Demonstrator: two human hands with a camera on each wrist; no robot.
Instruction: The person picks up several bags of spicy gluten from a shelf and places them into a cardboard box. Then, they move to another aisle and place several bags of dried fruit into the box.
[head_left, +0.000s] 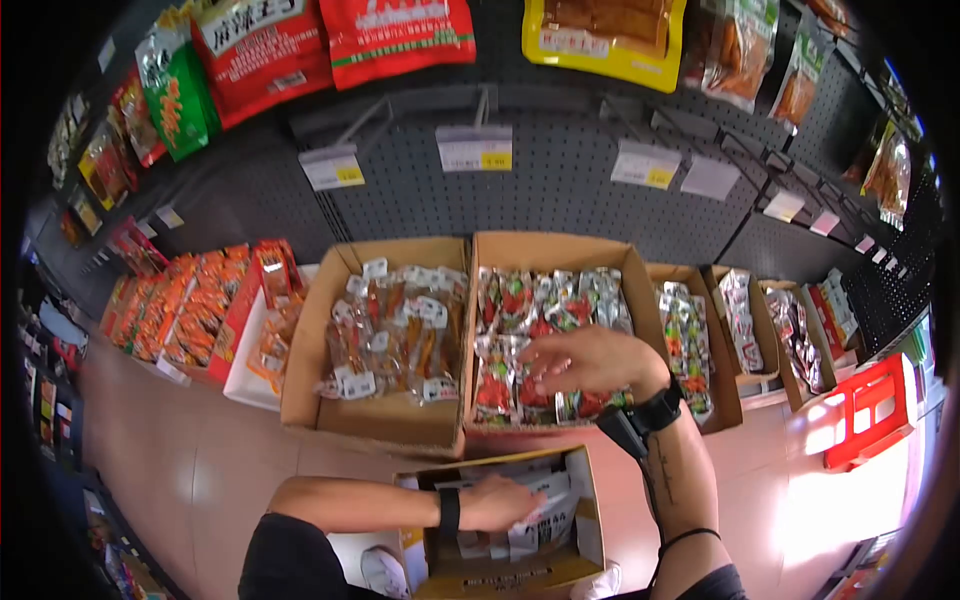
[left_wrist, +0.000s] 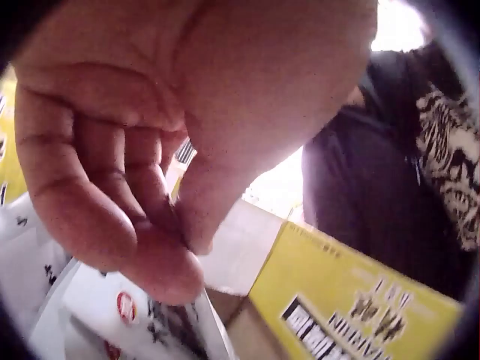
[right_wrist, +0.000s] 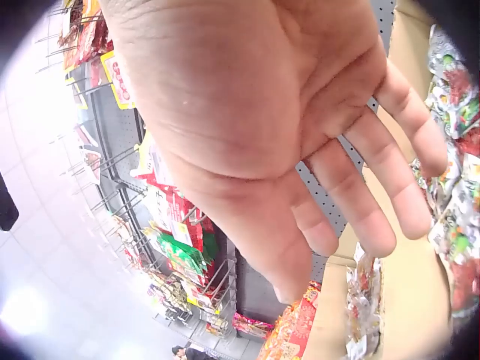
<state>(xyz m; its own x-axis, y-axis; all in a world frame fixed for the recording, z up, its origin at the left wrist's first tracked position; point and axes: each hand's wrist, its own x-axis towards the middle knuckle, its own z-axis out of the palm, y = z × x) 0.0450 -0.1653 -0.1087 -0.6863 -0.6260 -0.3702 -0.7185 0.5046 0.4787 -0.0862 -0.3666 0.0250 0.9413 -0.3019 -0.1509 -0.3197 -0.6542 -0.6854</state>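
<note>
My left hand (head_left: 497,503) reaches down into an open yellow-sided carton (head_left: 590,500). Its thumb and forefinger come together at the upper edge of a white packet (left_wrist: 112,300) with black lettering, pinching it. More white packets lie around it in the carton. My right hand (head_left: 590,360) hovers over a cardboard box (head_left: 640,290) of small silver-and-red snack packets (head_left: 495,385). In the right wrist view its fingers (right_wrist: 409,202) are spread and relaxed, with nothing in the palm.
Left of that box stands another box (head_left: 300,390) of clear brown snack packs (head_left: 385,330). Orange packets (head_left: 205,300) fill a red carton further left. Narrower boxes (head_left: 745,330) line the right side, near a red plastic stool (head_left: 870,410). Bagged snacks (head_left: 400,40) hang above on hooks.
</note>
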